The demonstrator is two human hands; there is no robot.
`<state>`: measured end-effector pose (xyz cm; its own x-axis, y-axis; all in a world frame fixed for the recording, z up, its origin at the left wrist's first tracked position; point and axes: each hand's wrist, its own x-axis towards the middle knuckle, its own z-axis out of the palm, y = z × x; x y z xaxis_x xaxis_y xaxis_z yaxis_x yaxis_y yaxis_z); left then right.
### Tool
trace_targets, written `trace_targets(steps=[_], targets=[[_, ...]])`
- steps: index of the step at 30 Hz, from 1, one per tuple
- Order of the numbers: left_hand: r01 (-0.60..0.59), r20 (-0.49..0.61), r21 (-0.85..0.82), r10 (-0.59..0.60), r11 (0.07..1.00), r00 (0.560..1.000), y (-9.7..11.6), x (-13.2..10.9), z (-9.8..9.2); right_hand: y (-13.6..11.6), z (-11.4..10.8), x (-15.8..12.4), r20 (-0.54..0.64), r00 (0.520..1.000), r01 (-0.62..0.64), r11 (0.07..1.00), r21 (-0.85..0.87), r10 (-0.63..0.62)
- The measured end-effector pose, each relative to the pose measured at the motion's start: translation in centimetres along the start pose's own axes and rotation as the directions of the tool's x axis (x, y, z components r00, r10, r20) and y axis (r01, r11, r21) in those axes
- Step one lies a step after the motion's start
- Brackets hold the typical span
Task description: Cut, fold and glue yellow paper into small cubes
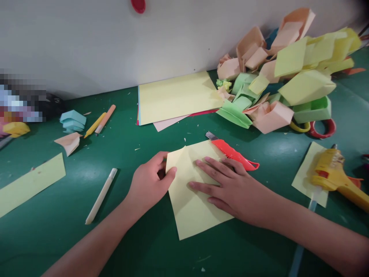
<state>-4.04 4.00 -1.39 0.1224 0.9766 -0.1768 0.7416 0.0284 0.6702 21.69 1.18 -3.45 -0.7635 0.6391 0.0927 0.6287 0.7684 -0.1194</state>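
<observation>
A pale yellow sheet of paper (187, 215) lies on the green table in front of me, its upper left part raised. My left hand (152, 179) pinches that left edge between thumb and fingers; the fingers behind the paper are partly hidden. Flat on the sheet, fingers spread, rests my right hand (227, 186). A red utility knife (236, 154) with its blade out lies at the paper's upper right corner, just beyond my right hand's fingers.
A stack of coloured paper (178, 98) lies near the wall. Folded paper pieces (300, 82) are heaped at the back right, beside red scissor handles (324, 129). A yellow glue gun (331, 173) is at right, a white stick (100, 196) and paper strip (33, 182) at left.
</observation>
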Motion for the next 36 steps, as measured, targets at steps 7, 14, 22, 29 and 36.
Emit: trace_targets(steps=[7, 14, 22, 29, 36], targets=[[-0.151, -0.04, -0.067, 0.149, 0.986, 0.988, -0.04, 0.58, 0.62, 0.04, 0.15, -0.03, 0.009, 1.0, -0.004, 1.0, -0.003, 0.004], [-0.121, -0.054, -0.14, 0.115, 0.983, 0.992, -0.05, 0.45, 0.81, 0.03, -0.03, 0.01, -0.008, 1.0, -0.009, 1.0, 0.008, 0.009], [-0.101, -0.047, -0.141, 0.095, 0.985, 0.994, 0.11, 0.39, 0.63, -0.02, 0.13, -0.05, 0.008, 1.0, -0.008, 1.0, -0.001, 0.008], [-0.109, -0.052, -0.149, 0.102, 0.983, 0.993, 0.17, 0.31, 0.57, 0.07, 0.19, -0.08, 0.021, 1.0, -0.009, 1.0, -0.008, 0.009], [-0.115, -0.068, -0.16, 0.105, 0.98, 0.992, 0.17, 0.31, 0.57, 0.0, 0.19, -0.11, 0.011, 1.0, -0.008, 1.0, -0.023, 0.008]])
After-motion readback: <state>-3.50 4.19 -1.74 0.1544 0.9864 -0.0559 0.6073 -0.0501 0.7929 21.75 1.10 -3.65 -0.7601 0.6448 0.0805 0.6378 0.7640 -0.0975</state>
